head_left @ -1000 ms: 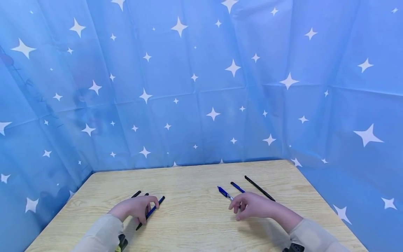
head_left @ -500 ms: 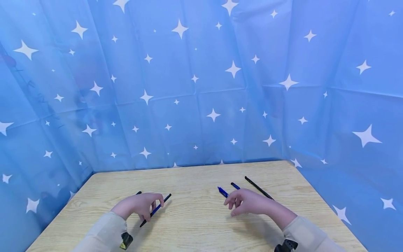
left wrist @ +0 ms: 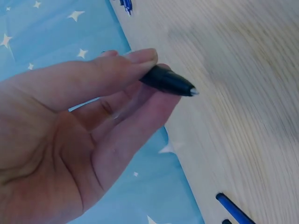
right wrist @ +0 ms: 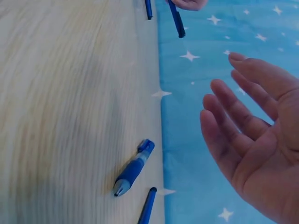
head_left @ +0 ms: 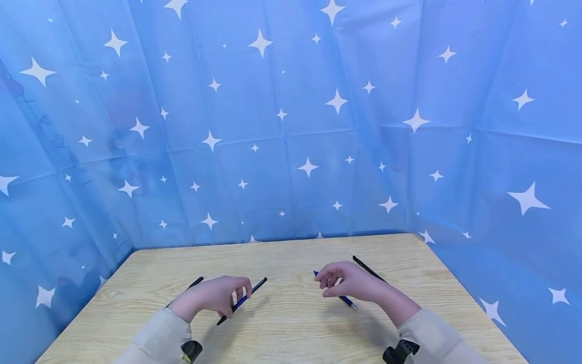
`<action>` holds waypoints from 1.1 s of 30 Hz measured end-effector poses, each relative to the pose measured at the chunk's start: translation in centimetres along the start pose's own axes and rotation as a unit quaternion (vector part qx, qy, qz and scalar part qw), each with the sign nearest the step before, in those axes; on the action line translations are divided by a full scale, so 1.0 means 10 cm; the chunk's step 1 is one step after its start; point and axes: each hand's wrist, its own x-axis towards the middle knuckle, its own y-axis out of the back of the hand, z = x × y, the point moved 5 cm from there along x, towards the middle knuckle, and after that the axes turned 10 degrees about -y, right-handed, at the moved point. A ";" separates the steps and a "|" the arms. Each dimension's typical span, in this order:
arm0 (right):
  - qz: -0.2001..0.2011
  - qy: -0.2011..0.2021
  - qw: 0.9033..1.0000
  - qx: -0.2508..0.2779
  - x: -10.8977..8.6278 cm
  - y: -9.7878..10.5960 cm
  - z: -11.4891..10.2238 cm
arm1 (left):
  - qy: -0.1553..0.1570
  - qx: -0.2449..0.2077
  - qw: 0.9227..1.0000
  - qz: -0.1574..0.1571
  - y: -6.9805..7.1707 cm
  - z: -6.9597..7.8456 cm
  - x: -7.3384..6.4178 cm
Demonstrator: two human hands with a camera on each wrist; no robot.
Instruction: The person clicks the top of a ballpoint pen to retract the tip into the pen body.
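Observation:
My left hand (head_left: pixel 223 294) pinches a slim blue-and-black pen (head_left: pixel 259 284) between thumb and fingers, tilted and raised above the table. In the left wrist view the pen's black tip end (left wrist: pixel 168 81) sticks out past the thumb. To the right, my right hand (head_left: pixel 350 283) hovers with loosely bent fingers and nothing between them. Below it, partly hidden in the head view, lies a blue pen with a silver tip (head_left: pixel 348 302); the right wrist view shows a blue pen with a clip (right wrist: pixel 134 167) and another blue pen (right wrist: pixel 148 207) beside it.
A black pen (head_left: pixel 368 268) lies beyond my right hand. Another dark pen (head_left: pixel 195 282) lies behind my left wrist, partly covered. The wooden table (head_left: pixel 282 333) ends at a blue curtain with white stars (head_left: pixel 291 121).
The left hand has lifted the pen and carried it to the right. My right hand has moved slightly left and away from me, uncovering a silver pen tip.

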 end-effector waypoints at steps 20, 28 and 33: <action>0.086 0.039 0.994 0.057 0.07 0.04 -0.29 | -0.092 -0.018 0.991 0.097 0.07 0.33 0.22; 0.149 0.056 0.983 0.090 0.06 0.08 -0.36 | -0.101 -0.033 0.970 0.218 0.11 0.46 0.31; 0.184 0.070 0.973 0.119 0.06 0.10 -0.43 | -0.119 -0.065 0.954 0.267 0.10 0.58 0.34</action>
